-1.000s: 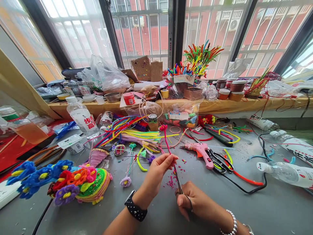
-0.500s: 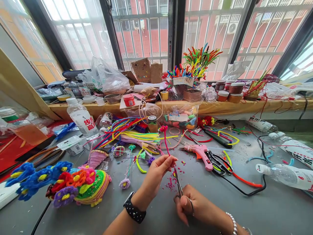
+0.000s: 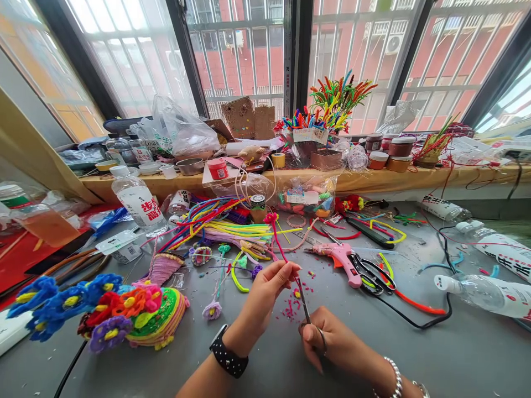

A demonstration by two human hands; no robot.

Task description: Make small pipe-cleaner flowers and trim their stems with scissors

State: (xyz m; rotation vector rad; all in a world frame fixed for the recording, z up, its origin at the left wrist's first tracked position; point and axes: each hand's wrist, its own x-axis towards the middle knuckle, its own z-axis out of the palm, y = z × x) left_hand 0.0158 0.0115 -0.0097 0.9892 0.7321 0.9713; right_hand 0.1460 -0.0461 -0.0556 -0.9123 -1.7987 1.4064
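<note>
Pinched in the fingers of my left hand [image 3: 271, 284] is a magenta pipe cleaner [image 3: 277, 240], its stem rising to a small curled tip. My right hand [image 3: 326, 337] grips a pair of scissors [image 3: 305, 307] by the handles. Their blades point up to the pipe cleaner's lower end at my left fingertips and look closed together. Small magenta clippings [image 3: 290, 310] lie scattered on the grey table under the blades. A pipe cleaner flower arrangement [image 3: 157, 315] with blue, red, orange and purple blooms lies to the left of my left wrist.
Bundled pipe cleaners [image 3: 232, 232] lie beyond my hands. To the right are a pink glue gun [image 3: 340, 262], black-handled pliers [image 3: 371, 276] and a black cable. Water bottles [image 3: 485, 296] lie along the right side; another bottle [image 3: 136, 202] stands at left. Jars and craft supplies crowd the windowsill [image 3: 365, 182].
The scissor blades have come together, and my right hand has shifted slightly. The pipe cleaner's curled tip has tilted a little to the left.
</note>
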